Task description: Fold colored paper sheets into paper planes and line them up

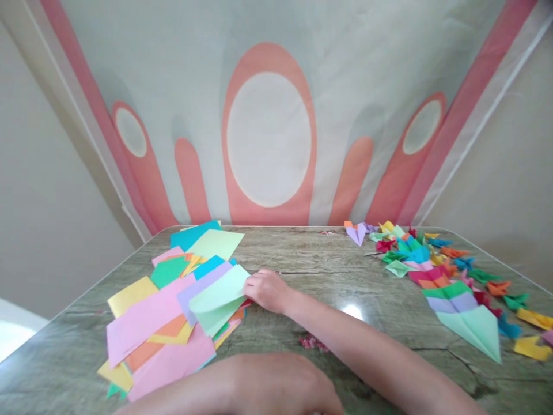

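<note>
At the right edge of a loose paper pile, my right hand [268, 291] pinches a corner of a mint green sheet of paper [218, 297]. That sheet bows upward, partly lifted off the papers beneath it. Just left of it lies a lilac sheet [194, 297], with a long pink sheet [147, 317] farther left. My left hand [285, 380] is close to the camera at the bottom, back upward; its fingers are cut off or hidden, so what it holds, if anything, does not show.
Folded paper planes [469, 323] line the table's right side, with several small folded paper pieces [488, 276] around them. More coloured sheets [216, 243] lie at the back left. A wood-patterned table [311, 259] meets a backdrop [194, 69] with pink shapes.
</note>
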